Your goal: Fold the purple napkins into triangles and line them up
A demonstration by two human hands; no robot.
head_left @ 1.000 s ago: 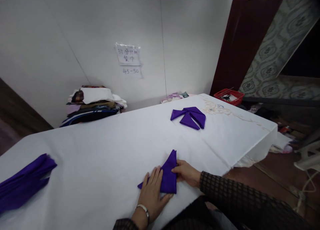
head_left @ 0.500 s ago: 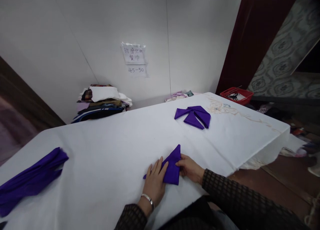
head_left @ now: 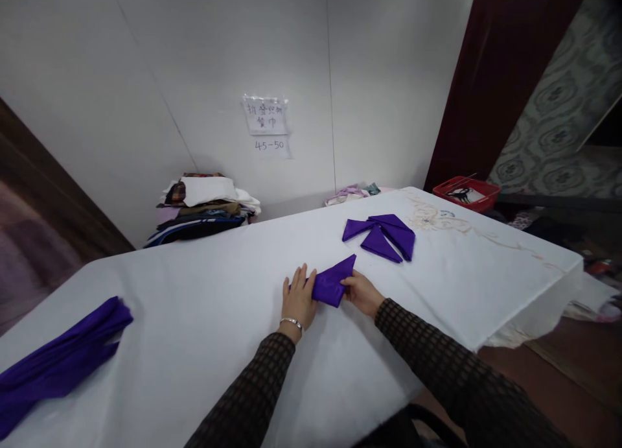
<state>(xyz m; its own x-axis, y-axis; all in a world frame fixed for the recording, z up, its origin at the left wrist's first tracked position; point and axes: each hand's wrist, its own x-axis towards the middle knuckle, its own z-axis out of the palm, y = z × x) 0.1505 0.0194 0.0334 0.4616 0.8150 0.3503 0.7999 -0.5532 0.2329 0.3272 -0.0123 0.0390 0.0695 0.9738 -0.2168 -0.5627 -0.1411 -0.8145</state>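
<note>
A folded purple cloth napkin (head_left: 331, 284) lies on the white tablecloth (head_left: 204, 344) between my two hands. My left hand (head_left: 299, 300), with a silver bracelet at the wrist, is flat on the napkin's left end, fingers stretched forward, hiding that part. On the other side, my right hand (head_left: 362, 292) pinches the right edge between thumb and fingers. The napkin's upper right corner points up and away from me. Just beyond it sits another purple napkin (head_left: 383, 237), folded into a fan of pointed flaps. A loosely bunched purple cloth (head_left: 63, 364) lies at the far left.
Stacked folded clothes (head_left: 204, 208) stand behind the table's far edge, left of centre. A red basket (head_left: 466, 194) holding dark scissors is past the far right corner. Handwritten paper signs (head_left: 267, 125) hang on the white wall. Some pale cloths (head_left: 347, 194) lie by the back edge.
Both hands and the napkin have moved forward, away from me, toward the finished-looking fan napkin. The napkin has turned slightly, and its lower edge now slants. The right hand still pinches its edge.
</note>
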